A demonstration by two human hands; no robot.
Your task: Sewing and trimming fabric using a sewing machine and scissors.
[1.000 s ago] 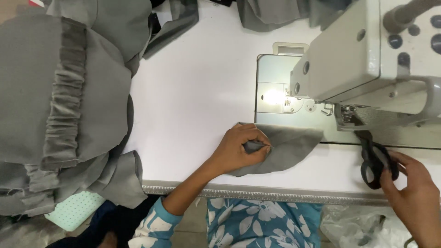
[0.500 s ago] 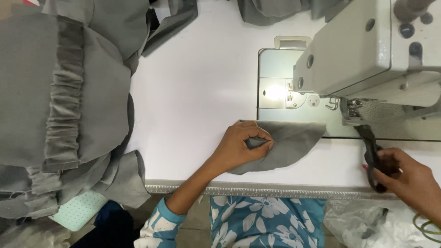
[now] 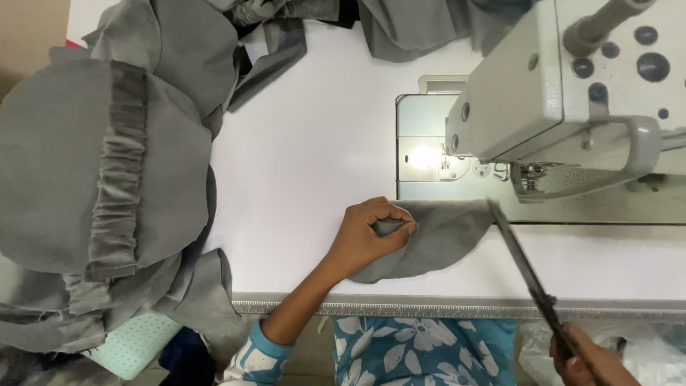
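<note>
Scissors (image 3: 525, 268), dark and long-bladed, are gripped by the handles in the right hand (image 3: 589, 361) at the near edge, tips angled up to the edge of the grey fabric piece (image 3: 436, 239). That curved piece lies on the white surface (image 3: 314, 157) just before the sewing machine (image 3: 564, 100), pinched at its left edge by the closed left hand (image 3: 368, 236). A clean snip is judged to need the cloth kept taut and flat. Grey garments (image 3: 107, 171) are piled far left.

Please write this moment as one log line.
left hand: pinches grey fabric piece | right hand: holds scissors | sewing machine: behind
</note>
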